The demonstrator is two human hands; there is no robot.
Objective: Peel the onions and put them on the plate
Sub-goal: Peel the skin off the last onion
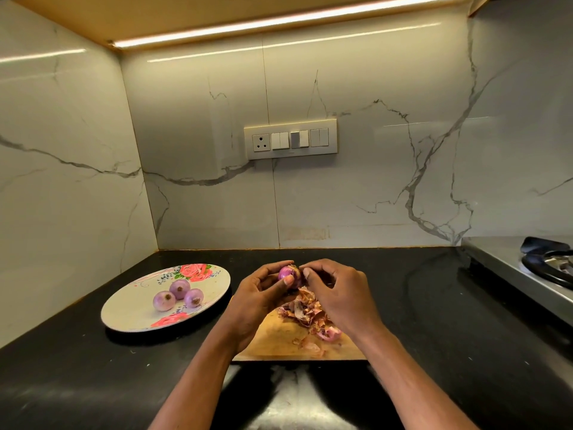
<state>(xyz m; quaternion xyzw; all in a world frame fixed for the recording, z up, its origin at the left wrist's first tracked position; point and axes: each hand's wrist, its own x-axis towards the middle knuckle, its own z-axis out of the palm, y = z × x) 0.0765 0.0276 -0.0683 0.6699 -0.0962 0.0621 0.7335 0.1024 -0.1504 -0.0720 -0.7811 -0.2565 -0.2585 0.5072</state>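
Between the plate near the tabletop's left rear corner and the cutting board at mid-front runs a narrow bare strip. Peel scraps crowd the board's far half. Right of the board the tabletop lies open up to the stove along the right edge.

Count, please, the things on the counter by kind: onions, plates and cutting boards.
Onions: 4, with 3 on the plate and 1 held in the left hand
Plates: 1
Cutting boards: 1
Total: 6
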